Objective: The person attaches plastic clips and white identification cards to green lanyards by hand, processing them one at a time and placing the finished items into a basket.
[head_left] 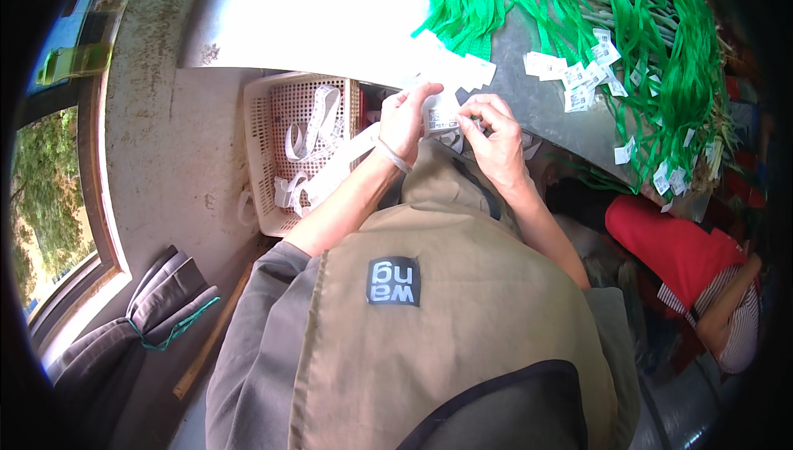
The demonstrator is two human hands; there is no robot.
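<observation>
Presently, left hand (402, 123): fingers bent at the left side of a white printed paper label (440, 113), grip unclear.
Right hand (496, 140): thumb and forefinger pinching its right edge.
Risk: white flat ribbon (340, 165) snagging on the cream perforated plastic basket (258, 132) could tug it askew.
Count: two hands, one held label, one basket.

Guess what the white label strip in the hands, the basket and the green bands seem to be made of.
White label strip: paper or thin fabric, apparently matte; it bends softly, but the glare leaves open which.
Basket: probably moulded plastic, cream and fairly dull; regular holes pierce it.
Green bands: likely woven synthetic, perhaps slightly glossy; they lie limp and look mesh-like.
</observation>
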